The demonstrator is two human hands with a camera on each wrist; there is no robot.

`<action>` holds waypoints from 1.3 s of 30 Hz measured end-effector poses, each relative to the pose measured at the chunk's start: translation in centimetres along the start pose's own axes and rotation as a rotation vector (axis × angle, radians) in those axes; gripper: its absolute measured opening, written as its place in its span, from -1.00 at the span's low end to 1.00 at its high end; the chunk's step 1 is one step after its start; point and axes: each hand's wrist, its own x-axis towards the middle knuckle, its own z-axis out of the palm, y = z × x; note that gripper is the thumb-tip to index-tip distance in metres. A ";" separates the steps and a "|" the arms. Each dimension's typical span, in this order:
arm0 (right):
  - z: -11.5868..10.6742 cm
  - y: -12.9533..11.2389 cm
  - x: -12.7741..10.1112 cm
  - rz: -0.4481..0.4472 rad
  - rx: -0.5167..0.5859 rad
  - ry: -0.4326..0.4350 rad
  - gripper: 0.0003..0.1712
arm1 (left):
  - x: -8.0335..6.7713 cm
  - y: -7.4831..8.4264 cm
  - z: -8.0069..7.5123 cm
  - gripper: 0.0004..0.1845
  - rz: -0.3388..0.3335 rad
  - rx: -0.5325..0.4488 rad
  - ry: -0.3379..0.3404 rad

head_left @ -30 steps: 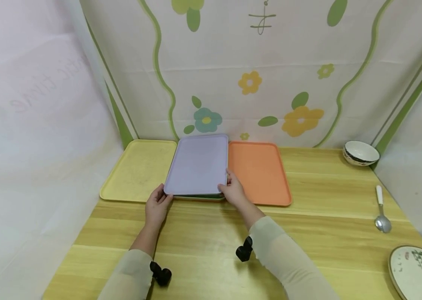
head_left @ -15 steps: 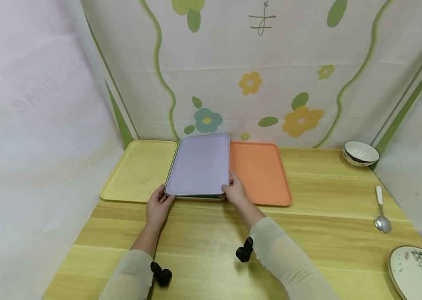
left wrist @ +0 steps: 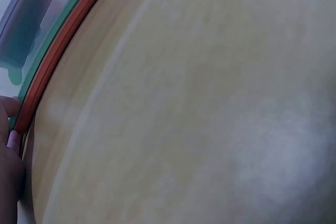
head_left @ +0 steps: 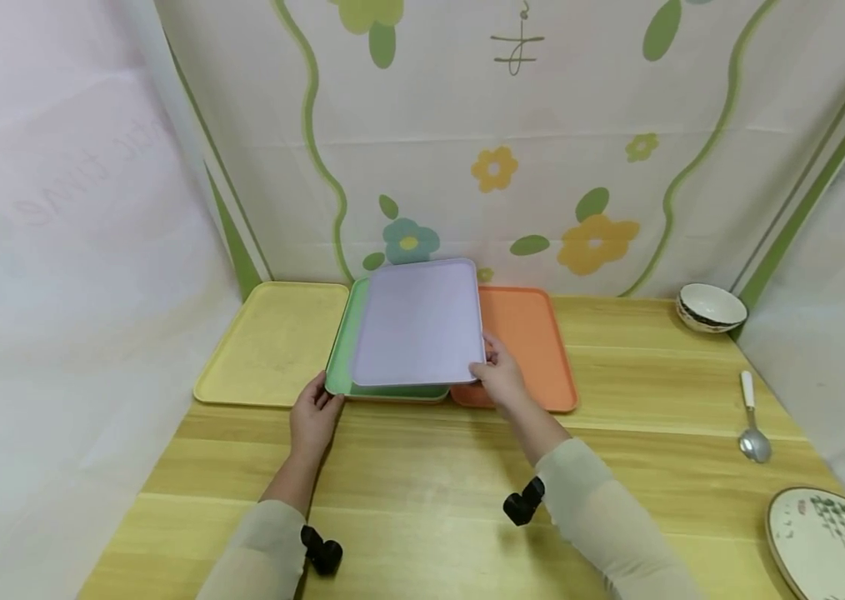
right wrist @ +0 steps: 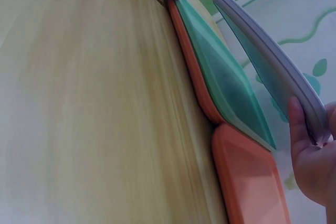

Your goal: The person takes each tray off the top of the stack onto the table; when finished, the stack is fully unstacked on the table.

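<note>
My right hand [head_left: 501, 375] pinches the right edge of a lilac tray [head_left: 418, 321], thumb on one face and fingers behind. In the right wrist view the lilac tray [right wrist: 270, 51] is raised and tilted, apart from the green tray [right wrist: 226, 72] below. The green tray [head_left: 362, 390] lies stacked on a red-orange tray [left wrist: 58, 51], whose edge shows beneath it. At the stack's front left corner, my left hand [head_left: 313, 421] grips the green tray's corner between thumb and fingers. Only part of that hand [left wrist: 8, 166] enters the left wrist view.
A yellow tray [head_left: 272, 346] lies left of the stack, an orange tray [head_left: 523, 342] right of it, partly covered by the lilac one. Farther right are stacked bowls [head_left: 711, 308], a white-handled spoon [head_left: 751, 421] and a patterned plate [head_left: 835, 546]. Printed cloth [head_left: 422, 142] hangs behind the wooden table [head_left: 407, 500].
The lilac tray has come up off the green tray and shifted right in my right hand, uncovering the green tray's left and front parts. My left hand has stayed at the corner.
</note>
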 end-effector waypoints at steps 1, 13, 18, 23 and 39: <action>-0.5 -0.1 -0.1 -0.004 -0.001 -0.004 -0.16 | 0.0 0.0 0.0 -0.38 0.000 0.001 -0.003; -8.1 -1.6 -2.3 -0.058 0.050 -0.035 -0.15 | 0.0 0.0 0.1 -0.37 0.007 0.011 -0.021; -11.4 -2.1 -3.5 -0.092 0.053 -0.034 -0.13 | -0.1 0.1 -0.2 -0.37 0.011 0.014 -0.010; -14.6 -2.3 -4.7 -0.126 0.044 -0.015 -0.12 | -0.3 0.3 -0.2 -0.37 0.011 0.017 -0.017; -25.2 -1.0 -7.5 -0.265 0.289 -0.111 -0.18 | -0.3 0.2 -0.1 -0.37 0.005 0.007 -0.024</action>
